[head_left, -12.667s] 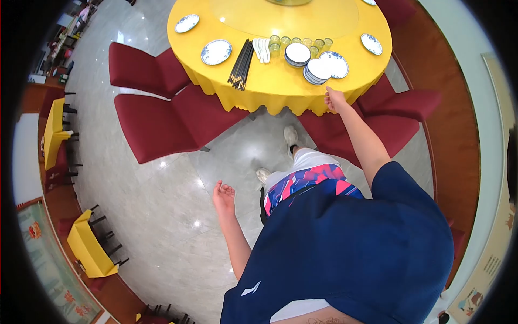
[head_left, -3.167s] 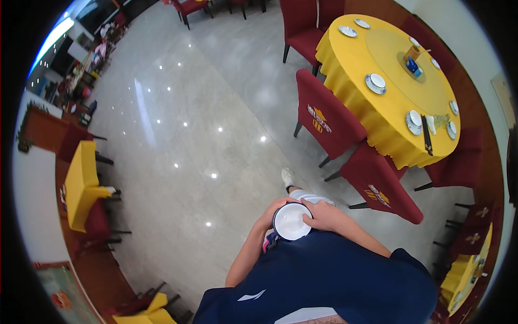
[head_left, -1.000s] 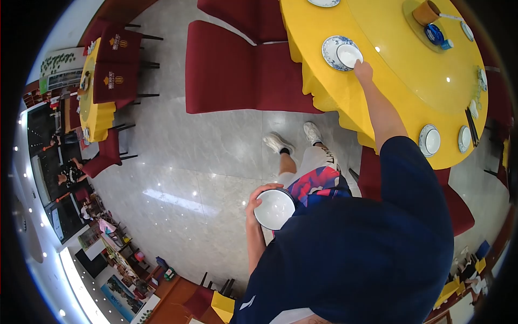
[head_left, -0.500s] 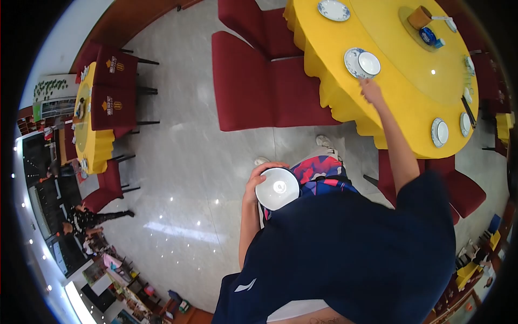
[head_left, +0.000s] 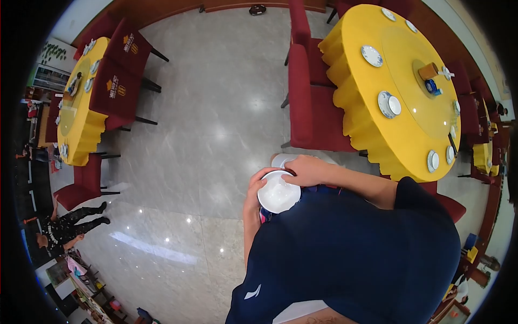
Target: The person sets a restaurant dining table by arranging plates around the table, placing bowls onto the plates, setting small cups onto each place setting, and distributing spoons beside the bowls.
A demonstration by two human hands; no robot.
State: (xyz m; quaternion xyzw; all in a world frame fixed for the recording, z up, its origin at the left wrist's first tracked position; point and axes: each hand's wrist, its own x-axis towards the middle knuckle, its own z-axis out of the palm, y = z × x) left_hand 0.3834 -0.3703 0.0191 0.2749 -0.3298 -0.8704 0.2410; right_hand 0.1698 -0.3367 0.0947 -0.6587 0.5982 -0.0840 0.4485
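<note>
White bowl [head_left: 279,197] is held clear of the yellow-clothed worktop [head_left: 393,144], side wrapped by curled left hand [head_left: 254,189], rim pinched under right hand [head_left: 303,170]'s thumb; probably light, stiff, slick, breakable, best gripped at rim and outer wall.

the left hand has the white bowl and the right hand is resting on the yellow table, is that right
Not quite: the right hand is not on the yellow table. The head view shows it at the white bowl too, alongside the left hand.
</note>
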